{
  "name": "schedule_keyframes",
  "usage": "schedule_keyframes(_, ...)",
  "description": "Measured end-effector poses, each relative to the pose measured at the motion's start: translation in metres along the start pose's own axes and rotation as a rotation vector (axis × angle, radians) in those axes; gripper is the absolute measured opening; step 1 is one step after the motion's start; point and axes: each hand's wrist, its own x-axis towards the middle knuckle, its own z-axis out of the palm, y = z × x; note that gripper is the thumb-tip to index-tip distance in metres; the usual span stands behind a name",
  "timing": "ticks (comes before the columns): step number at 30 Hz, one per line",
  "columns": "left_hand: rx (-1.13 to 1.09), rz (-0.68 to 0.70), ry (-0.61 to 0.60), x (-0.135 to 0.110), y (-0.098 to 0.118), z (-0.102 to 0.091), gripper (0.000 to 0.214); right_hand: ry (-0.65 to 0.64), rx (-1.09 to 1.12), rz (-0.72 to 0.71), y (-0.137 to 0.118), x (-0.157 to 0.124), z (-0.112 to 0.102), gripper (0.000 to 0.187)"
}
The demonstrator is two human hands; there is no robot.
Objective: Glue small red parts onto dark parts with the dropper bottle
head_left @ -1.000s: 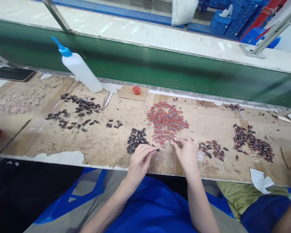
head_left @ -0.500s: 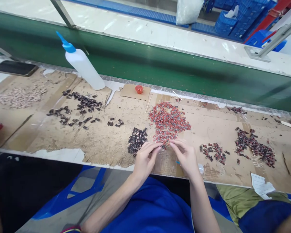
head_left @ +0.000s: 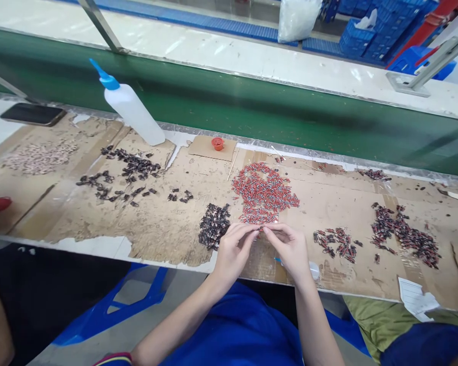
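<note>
My left hand (head_left: pixel 233 250) and my right hand (head_left: pixel 290 247) meet fingertip to fingertip just below a heap of small red parts (head_left: pixel 264 191) on the cardboard-covered bench (head_left: pixel 168 223). Both hands pinch small pieces between thumb and fingers; the pieces are too small to name. A pile of dark parts (head_left: pixel 213 224) lies just left of my left hand. A small clear bottle with a blue tip (head_left: pixel 313 268) shows under my right hand.
A white squeeze bottle with blue nozzle (head_left: pixel 132 108) leans at the back left, and a small red cap (head_left: pixel 217 143) sits on a cardboard scrap. More dark and mixed part piles (head_left: pixel 127 170) (head_left: pixel 404 234) lie left and right. A green conveyor belt (head_left: pixel 252 107) runs behind. A phone (head_left: pixel 32 114) lies far left.
My hands have come together from apart, fingertips now touching near the lower edge of the red heap. The view shifted slightly.
</note>
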Motion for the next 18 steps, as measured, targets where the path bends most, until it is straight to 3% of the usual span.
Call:
schedule_keyframes(6,-0.071,-0.118,-0.001,0.002,0.007,0.002,0.014,0.009,0.019,-0.112,-0.002,0.001,0.000,0.009)
schedule_keyframes(18,-0.113,-0.172,0.006,0.003,0.016,0.005,0.013,0.024,-0.088,-0.337,-0.008,-0.002,-0.003,0.010)
